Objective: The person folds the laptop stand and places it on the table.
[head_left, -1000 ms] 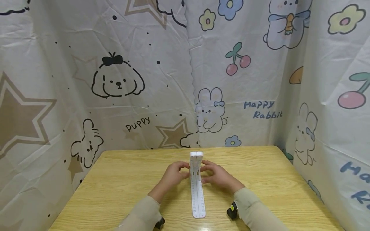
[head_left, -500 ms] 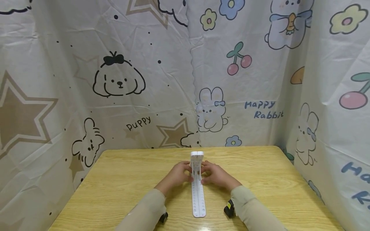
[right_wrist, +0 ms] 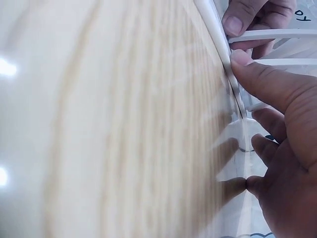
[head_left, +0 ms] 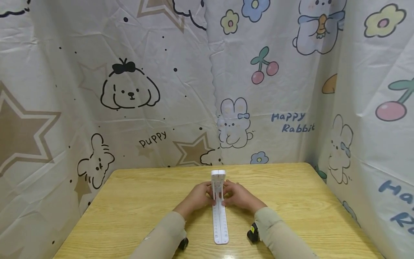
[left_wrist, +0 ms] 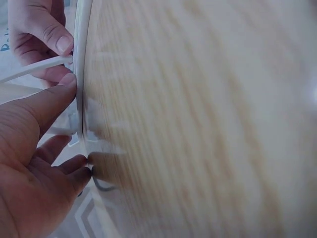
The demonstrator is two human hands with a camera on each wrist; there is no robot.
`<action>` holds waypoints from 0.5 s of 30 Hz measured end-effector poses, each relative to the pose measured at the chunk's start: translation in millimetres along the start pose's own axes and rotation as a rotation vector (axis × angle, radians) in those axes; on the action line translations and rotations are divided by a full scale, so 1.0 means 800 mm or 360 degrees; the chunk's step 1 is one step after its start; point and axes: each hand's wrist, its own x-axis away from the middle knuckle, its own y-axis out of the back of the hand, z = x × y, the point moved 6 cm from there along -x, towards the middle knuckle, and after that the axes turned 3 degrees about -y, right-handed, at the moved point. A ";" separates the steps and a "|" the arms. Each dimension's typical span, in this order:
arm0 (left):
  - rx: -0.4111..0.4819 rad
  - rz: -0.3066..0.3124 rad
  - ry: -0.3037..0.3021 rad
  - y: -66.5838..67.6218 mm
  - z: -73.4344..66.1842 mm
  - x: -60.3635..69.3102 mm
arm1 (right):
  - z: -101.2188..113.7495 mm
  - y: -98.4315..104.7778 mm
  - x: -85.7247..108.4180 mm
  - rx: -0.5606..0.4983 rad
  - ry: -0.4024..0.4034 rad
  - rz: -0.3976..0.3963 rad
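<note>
A white plastic folding stand lies lengthwise on the table, its long notched base pointing toward me. At its far end rises an upright part with thin struts. My left hand grips the stand from the left, the thumb at the base's edge and the fingers reaching behind. From the other side my right hand grips it the same way. Both wrist views show the thumbs beside thin white struts, where they meet the base. Some fingertips touch the tabletop. The stand partly hides the fingers.
The wooden table extends around the stand on every side. A cartoon-printed curtain hangs behind the table and along both sides. Black wrist cameras sit below the sleeves.
My left hand has moved right, up against the stand, and its thumb has come to the base. The right hand has closed in slightly. Between the hands, the struts now stand apart from the base.
</note>
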 end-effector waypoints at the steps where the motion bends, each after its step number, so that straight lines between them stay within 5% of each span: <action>1: -0.0015 -0.0004 -0.0015 0.001 -0.001 0.000 | 0.001 0.000 0.000 0.0002 0.0011 -0.0010; 15: -0.0177 -0.0094 -0.0147 0.003 -0.008 -0.003 | 0.005 0.000 -0.002 0.0014 0.0021 -0.0114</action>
